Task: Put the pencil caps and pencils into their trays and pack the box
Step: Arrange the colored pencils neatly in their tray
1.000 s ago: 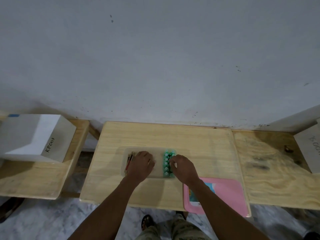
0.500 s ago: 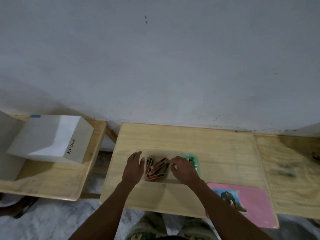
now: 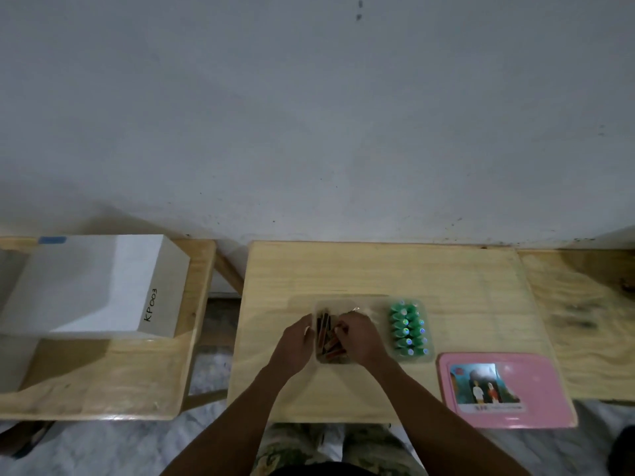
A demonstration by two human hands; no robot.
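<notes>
A clear tray holds several short dark and red pencils near the middle of the wooden table. My left hand grips the tray's left wall. My right hand reaches into the tray from the right, its fingers curled on the pencils and hiding part of them. Just to the right, a second clear tray holds rows of green pencil caps standing upright. A pink box with a picture card lies flat at the table's front right corner.
A white box marked KP003 sits on a lower wooden table to the left. Another wooden surface adjoins on the right. A grey wall runs behind the tables. A gap with a floor lies between the left table and mine.
My left hand has slid off the pencils to the tray's left wall. My right hand has moved from the green caps into the pencil tray. The view has swung left.
</notes>
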